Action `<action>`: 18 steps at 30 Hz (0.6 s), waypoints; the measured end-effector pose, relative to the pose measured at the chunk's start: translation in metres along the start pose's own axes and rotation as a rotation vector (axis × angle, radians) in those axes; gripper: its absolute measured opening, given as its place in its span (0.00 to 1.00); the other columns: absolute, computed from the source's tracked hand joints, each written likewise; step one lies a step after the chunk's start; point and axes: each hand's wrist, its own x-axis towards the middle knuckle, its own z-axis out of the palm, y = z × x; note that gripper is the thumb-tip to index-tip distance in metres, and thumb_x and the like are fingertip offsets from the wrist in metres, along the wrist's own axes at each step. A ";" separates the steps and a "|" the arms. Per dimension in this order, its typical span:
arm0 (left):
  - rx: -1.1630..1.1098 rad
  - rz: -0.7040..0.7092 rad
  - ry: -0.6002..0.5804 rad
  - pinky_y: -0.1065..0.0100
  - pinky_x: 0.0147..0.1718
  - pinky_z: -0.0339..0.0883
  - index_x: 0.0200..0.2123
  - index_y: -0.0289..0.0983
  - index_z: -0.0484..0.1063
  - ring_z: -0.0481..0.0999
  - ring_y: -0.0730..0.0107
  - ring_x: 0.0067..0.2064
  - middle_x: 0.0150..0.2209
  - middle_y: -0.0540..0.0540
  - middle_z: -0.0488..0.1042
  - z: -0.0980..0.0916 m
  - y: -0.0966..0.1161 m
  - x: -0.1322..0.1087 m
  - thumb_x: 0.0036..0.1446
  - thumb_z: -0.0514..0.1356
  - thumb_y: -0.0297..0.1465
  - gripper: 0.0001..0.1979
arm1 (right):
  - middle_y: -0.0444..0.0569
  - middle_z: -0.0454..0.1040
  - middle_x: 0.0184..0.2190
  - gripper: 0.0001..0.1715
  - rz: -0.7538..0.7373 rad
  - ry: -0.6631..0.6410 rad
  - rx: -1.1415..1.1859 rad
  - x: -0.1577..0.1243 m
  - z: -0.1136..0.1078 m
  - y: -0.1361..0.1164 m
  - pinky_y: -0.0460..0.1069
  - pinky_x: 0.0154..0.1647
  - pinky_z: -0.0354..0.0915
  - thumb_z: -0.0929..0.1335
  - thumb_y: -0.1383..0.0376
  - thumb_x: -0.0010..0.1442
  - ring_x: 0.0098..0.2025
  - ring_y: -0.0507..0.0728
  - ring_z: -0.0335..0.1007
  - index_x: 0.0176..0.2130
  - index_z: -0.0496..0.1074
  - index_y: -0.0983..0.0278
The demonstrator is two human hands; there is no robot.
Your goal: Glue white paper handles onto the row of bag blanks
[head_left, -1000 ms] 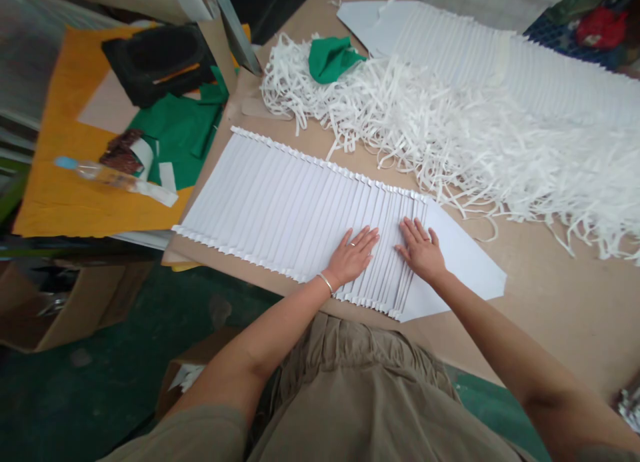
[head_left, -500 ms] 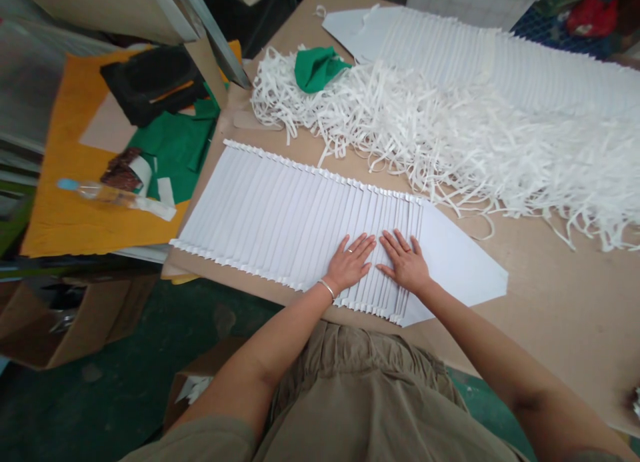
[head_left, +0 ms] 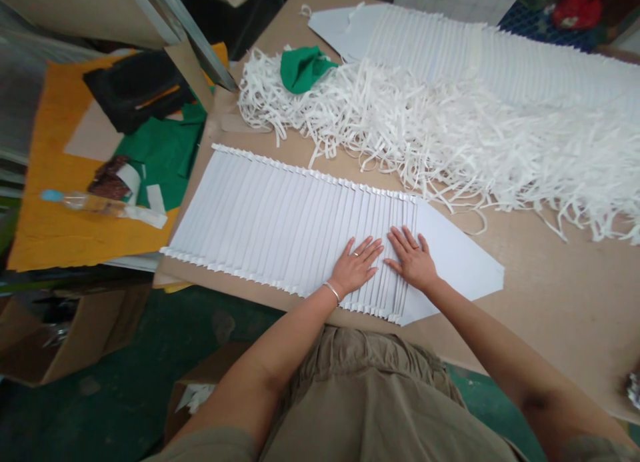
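Left hand [head_left: 356,267] and right hand [head_left: 415,263] lie open and flat on the white pleated paper sheet [head_left: 280,222] at the near edge of the brown table [head_left: 550,295]; uneven pressure could skew its folds.

Both arms are reaching forward, bare forearms angling inward from either side. The left hand [head_left: 356,267] and right hand [head_left: 414,261] are lying flat side by side — palms down, fingers extended and slightly spread, pointing away from the body. The thumbs are sitting close together — neither hand is gripping anything.
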 end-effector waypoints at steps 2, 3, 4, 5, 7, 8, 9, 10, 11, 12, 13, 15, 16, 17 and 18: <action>0.001 -0.003 -0.004 0.41 0.71 0.38 0.73 0.42 0.53 0.41 0.60 0.76 0.74 0.48 0.47 0.002 0.001 0.001 0.71 0.49 0.41 0.30 | 0.48 0.46 0.74 0.45 0.028 -0.001 -0.009 -0.006 0.002 0.004 0.67 0.74 0.36 0.58 0.46 0.70 0.77 0.64 0.37 0.75 0.36 0.57; 0.001 -0.005 -0.004 0.41 0.71 0.37 0.73 0.42 0.53 0.41 0.60 0.76 0.74 0.47 0.48 0.003 0.000 0.001 0.71 0.49 0.41 0.30 | 0.48 0.46 0.75 0.45 0.038 -0.001 -0.011 -0.010 0.003 0.006 0.67 0.74 0.36 0.58 0.46 0.70 0.77 0.64 0.37 0.75 0.36 0.57; 0.001 -0.004 -0.003 0.41 0.71 0.38 0.73 0.41 0.53 0.41 0.59 0.76 0.74 0.47 0.48 0.003 -0.001 0.000 0.71 0.49 0.41 0.30 | 0.47 0.46 0.75 0.44 0.046 -0.002 -0.012 -0.014 0.003 0.008 0.67 0.74 0.36 0.58 0.46 0.70 0.77 0.63 0.37 0.75 0.37 0.57; 0.002 -0.002 -0.002 0.41 0.71 0.38 0.73 0.41 0.53 0.41 0.59 0.76 0.74 0.47 0.48 0.003 -0.002 0.000 0.71 0.49 0.42 0.30 | 0.47 0.47 0.75 0.44 0.055 -0.001 -0.012 -0.018 0.003 0.011 0.66 0.74 0.36 0.58 0.46 0.71 0.77 0.63 0.37 0.75 0.37 0.56; 0.007 0.001 -0.005 0.41 0.71 0.39 0.73 0.41 0.53 0.41 0.59 0.76 0.74 0.47 0.48 0.003 -0.002 0.000 0.71 0.49 0.42 0.30 | 0.48 0.46 0.75 0.44 0.083 0.006 -0.009 -0.025 0.003 0.015 0.66 0.74 0.37 0.58 0.46 0.71 0.77 0.63 0.36 0.75 0.37 0.57; 0.009 -0.001 -0.007 0.40 0.71 0.39 0.73 0.41 0.53 0.41 0.59 0.76 0.74 0.47 0.48 0.002 -0.002 0.000 0.71 0.49 0.42 0.30 | 0.48 0.46 0.75 0.44 0.094 0.011 -0.006 -0.028 0.003 0.016 0.66 0.74 0.38 0.58 0.47 0.71 0.77 0.63 0.36 0.75 0.36 0.57; 0.011 -0.007 -0.009 0.40 0.71 0.39 0.73 0.41 0.53 0.41 0.58 0.76 0.74 0.46 0.49 0.002 0.000 0.001 0.71 0.49 0.42 0.30 | 0.48 0.46 0.75 0.44 0.102 0.016 -0.002 -0.030 0.003 0.017 0.66 0.73 0.38 0.58 0.47 0.71 0.77 0.64 0.36 0.75 0.36 0.57; 0.011 -0.014 -0.010 0.40 0.71 0.39 0.73 0.40 0.53 0.41 0.57 0.76 0.74 0.46 0.48 0.001 0.002 0.003 0.71 0.49 0.42 0.30 | 0.48 0.47 0.75 0.44 0.107 0.021 0.003 -0.030 0.002 0.017 0.67 0.73 0.39 0.58 0.47 0.71 0.77 0.64 0.36 0.75 0.36 0.57; 0.010 -0.015 -0.011 0.40 0.71 0.38 0.73 0.40 0.53 0.41 0.57 0.76 0.74 0.45 0.48 0.000 0.005 0.005 0.71 0.49 0.42 0.31 | 0.49 0.47 0.75 0.44 0.110 0.026 0.008 -0.030 0.002 0.016 0.67 0.73 0.39 0.58 0.47 0.71 0.77 0.64 0.36 0.75 0.36 0.57; 0.006 -0.007 -0.013 0.40 0.71 0.38 0.73 0.40 0.53 0.40 0.57 0.76 0.74 0.45 0.48 0.000 0.008 0.007 0.71 0.48 0.42 0.31 | 0.49 0.46 0.75 0.44 0.110 0.029 0.013 -0.029 0.001 0.015 0.68 0.73 0.39 0.58 0.47 0.71 0.77 0.65 0.36 0.75 0.36 0.57; 0.002 0.008 -0.017 0.40 0.71 0.38 0.73 0.40 0.53 0.40 0.57 0.76 0.74 0.45 0.47 0.000 0.011 0.010 0.71 0.48 0.43 0.31 | 0.49 0.46 0.75 0.44 0.105 0.029 0.018 -0.027 0.001 0.013 0.68 0.73 0.38 0.58 0.47 0.71 0.77 0.65 0.36 0.75 0.36 0.57; -0.003 0.043 -0.032 0.40 0.71 0.38 0.73 0.40 0.52 0.40 0.57 0.76 0.74 0.45 0.47 0.001 0.017 0.015 0.71 0.49 0.43 0.31 | 0.48 0.46 0.75 0.44 0.074 0.020 0.027 -0.023 0.001 0.009 0.68 0.73 0.37 0.59 0.47 0.70 0.77 0.65 0.36 0.75 0.38 0.56; -0.003 0.056 -0.041 0.40 0.71 0.38 0.73 0.40 0.53 0.40 0.57 0.76 0.74 0.45 0.47 0.001 0.019 0.016 0.71 0.49 0.43 0.31 | 0.47 0.46 0.75 0.43 0.055 0.014 0.031 -0.021 0.001 0.008 0.69 0.73 0.37 0.59 0.47 0.70 0.77 0.65 0.36 0.75 0.38 0.55; -0.001 0.059 -0.048 0.40 0.71 0.38 0.73 0.39 0.53 0.40 0.58 0.76 0.74 0.46 0.47 0.002 0.020 0.017 0.70 0.49 0.43 0.31 | 0.47 0.46 0.75 0.43 0.040 0.009 0.033 -0.020 0.002 0.007 0.69 0.73 0.36 0.59 0.47 0.70 0.77 0.65 0.36 0.75 0.39 0.54; 0.002 0.057 -0.053 0.40 0.71 0.38 0.73 0.39 0.53 0.39 0.58 0.76 0.74 0.45 0.47 0.003 0.021 0.018 0.70 0.49 0.43 0.32 | 0.47 0.47 0.75 0.43 0.035 0.009 0.033 -0.020 0.002 0.007 0.69 0.74 0.36 0.59 0.47 0.70 0.77 0.65 0.36 0.75 0.39 0.54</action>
